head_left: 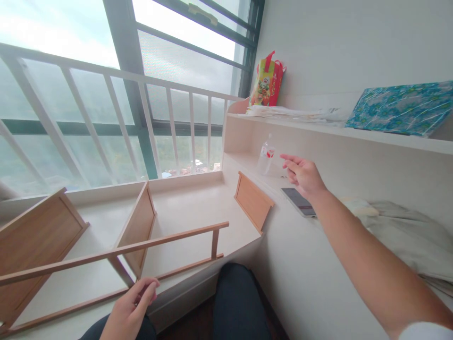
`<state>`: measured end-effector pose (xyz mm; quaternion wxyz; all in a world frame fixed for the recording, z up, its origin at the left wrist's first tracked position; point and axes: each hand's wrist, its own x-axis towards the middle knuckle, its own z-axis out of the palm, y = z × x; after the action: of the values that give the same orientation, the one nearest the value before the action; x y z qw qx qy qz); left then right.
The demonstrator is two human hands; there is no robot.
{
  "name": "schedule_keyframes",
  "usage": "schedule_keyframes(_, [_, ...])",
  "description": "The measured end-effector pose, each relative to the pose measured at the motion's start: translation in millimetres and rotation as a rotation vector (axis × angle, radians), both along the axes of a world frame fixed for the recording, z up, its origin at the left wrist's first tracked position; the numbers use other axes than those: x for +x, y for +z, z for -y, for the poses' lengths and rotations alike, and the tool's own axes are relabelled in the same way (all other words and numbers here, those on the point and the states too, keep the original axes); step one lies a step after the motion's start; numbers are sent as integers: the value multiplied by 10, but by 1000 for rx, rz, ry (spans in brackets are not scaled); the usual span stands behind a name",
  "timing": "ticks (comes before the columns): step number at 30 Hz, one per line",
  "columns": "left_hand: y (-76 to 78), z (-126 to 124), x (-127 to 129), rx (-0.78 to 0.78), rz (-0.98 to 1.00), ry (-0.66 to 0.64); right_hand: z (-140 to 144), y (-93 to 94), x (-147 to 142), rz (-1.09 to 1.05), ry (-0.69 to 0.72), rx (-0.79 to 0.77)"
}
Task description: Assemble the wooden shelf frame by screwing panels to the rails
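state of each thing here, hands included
wooden frame: lying on its side, part-built
loose panel: leaning, unattached
left hand: loosely curled at frame's lower rail
right hand: open, reaching toward bottle
bottle: upright, capped
phone: flat, screen dark
red bag: upright on shelf

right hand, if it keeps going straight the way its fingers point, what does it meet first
Probably the clear plastic water bottle with the red label standing on the pale shelf. The right hand reaches toward it, fingers open, with a small gap between; depth is hard to judge.
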<state>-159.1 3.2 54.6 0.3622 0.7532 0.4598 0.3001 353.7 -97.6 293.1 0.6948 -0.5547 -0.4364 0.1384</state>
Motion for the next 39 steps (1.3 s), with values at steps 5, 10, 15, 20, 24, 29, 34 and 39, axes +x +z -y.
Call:
schedule_keyframes(5, [26,55,-13,-7,62,-25,222,-1029,-777,-743,99,-61])
schedule_keyframes(10, [46,113,-17,-11,78,-82,192,-1952,-875,-896,-46,-275])
schedule_keyframes(15, [37,121,-26,-55,79,-123,102,-2303,-628,-838,-197,-489])
schedule_keyframes(20, [40,98,-37,-101,120,-127,-47,-2456,-357,-588,-346,-654])
schedule_keyframes(24, [56,101,-18,-121,140,-114,-186,-2556,-199,-275,-432,-738])
schedule_keyframes(29, [66,114,47,-144,120,-129,-333,-2641,-136,72,-538,-837])
schedule_keyframes(34, [30,110,75,-134,91,-142,-312,-2759,-213,249,-585,-945])
schedule_keyframes(39, [19,106,92,-136,88,-146,-301,-2850,-187,341,-588,-1030])
